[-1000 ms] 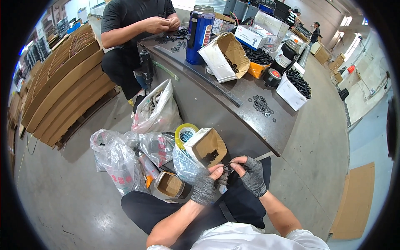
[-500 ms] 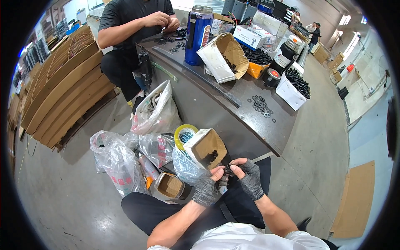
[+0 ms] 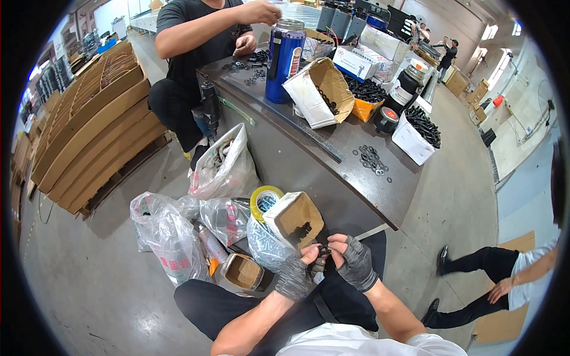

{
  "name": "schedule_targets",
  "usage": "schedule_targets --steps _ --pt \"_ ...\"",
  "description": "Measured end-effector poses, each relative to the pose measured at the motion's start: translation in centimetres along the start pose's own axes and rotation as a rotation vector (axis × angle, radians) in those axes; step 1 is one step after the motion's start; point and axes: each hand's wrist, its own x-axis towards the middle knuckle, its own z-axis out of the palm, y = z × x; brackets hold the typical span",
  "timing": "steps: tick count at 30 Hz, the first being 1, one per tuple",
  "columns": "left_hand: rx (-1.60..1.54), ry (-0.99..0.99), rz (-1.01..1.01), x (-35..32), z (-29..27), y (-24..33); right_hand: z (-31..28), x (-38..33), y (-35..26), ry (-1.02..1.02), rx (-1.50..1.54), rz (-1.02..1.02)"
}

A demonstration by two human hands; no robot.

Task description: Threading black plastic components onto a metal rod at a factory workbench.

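My left hand, in a grey fingerless glove, is closed on some small black parts too small to tell apart. Beside it my right hand, gloved alike, has its thumb and fingertips pinched together close to those parts; what is between them I cannot make out. Both hands are over my lap. Just beyond them a tilted open carton has small black pieces lying inside. Past that, on the dark table, is a loose pile of black washers.
A blue flask, a cut-open carton and a white box of black bolts stand on the table. Plastic bags and a yellow tape roll lie left. A co-worker sits across; another person is at right.
My right hand's fingertips have drawn slightly away from the left. The co-worker across has raised one hand over the flask. Another person has come into view at the right.
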Motion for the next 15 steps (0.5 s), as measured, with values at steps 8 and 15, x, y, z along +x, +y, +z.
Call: schedule_targets --steps 8,15 --pt "0.001 0.011 0.040 0.0 -0.3 -0.4 -0.3 0.1 -0.2 -0.066 -0.099 -0.091" --pt "0.155 0.037 0.131 0.1 0.2 -0.4 -0.6 0.2 0.7 -0.070 0.165 0.069"
